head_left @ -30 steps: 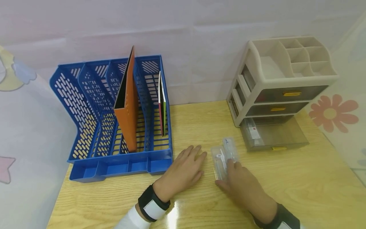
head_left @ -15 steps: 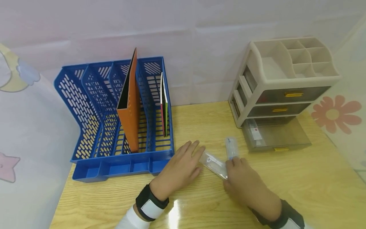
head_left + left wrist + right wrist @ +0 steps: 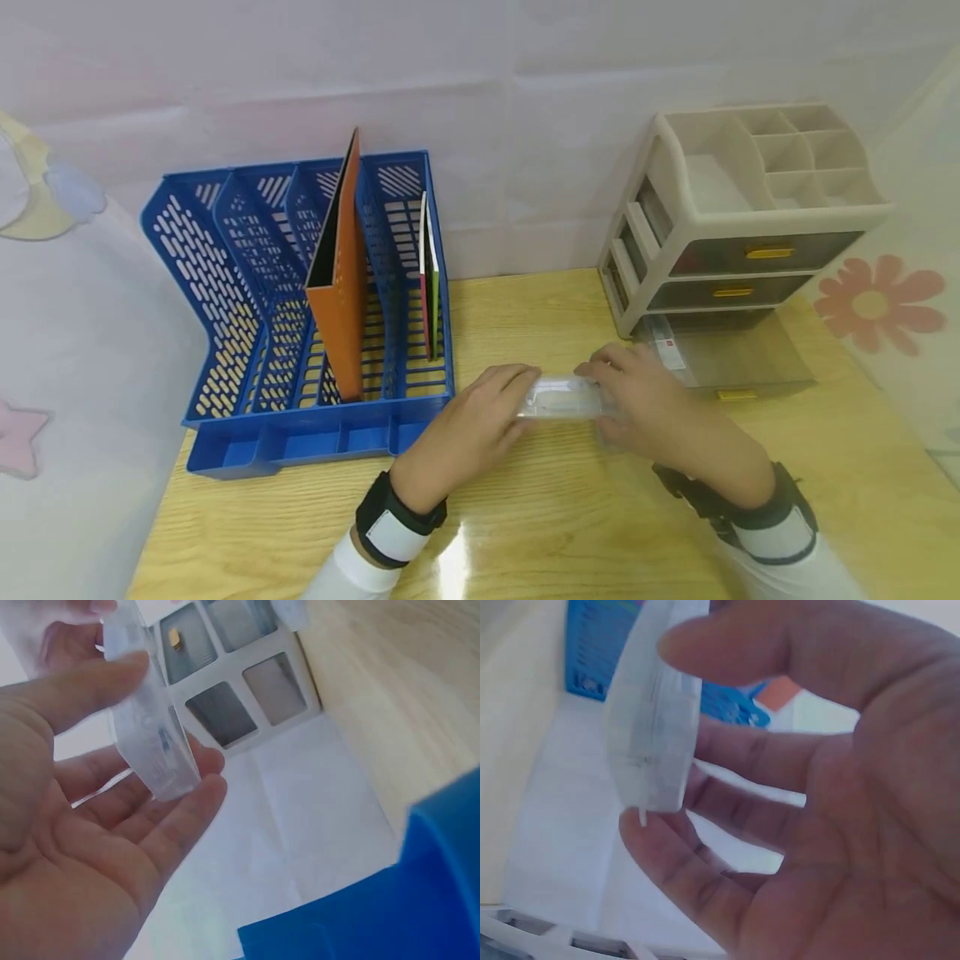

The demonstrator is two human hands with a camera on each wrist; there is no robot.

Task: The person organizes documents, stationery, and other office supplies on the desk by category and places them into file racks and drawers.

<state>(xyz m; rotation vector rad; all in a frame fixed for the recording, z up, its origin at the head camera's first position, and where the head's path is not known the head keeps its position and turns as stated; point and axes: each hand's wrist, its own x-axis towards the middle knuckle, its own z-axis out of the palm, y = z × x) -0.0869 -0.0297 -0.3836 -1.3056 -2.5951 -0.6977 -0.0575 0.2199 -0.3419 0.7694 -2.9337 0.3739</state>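
Note:
A clear plastic case [image 3: 561,398] is held level just above the wooden table [image 3: 540,517], between both hands. My left hand [image 3: 512,398] pinches its left end; in the left wrist view the thumb lies on top of the case [image 3: 150,742] and the fingers [image 3: 187,802] underneath. My right hand [image 3: 609,392] grips the right end; in the right wrist view the thumb and fingers [image 3: 727,817] curl round the case [image 3: 652,712]. Something small shows dimly inside the case.
A blue file rack [image 3: 247,275] stands at the left with an orange folder [image 3: 337,275] and thin red and green books [image 3: 427,275]. A beige drawer unit [image 3: 750,208] stands at the right, its bottom drawer [image 3: 750,362] pulled out.
The right hand picked the clear case off the table and turned it sideways. The left hand came up from the table and took hold of its other end. Both hands moved towards the drawer unit.

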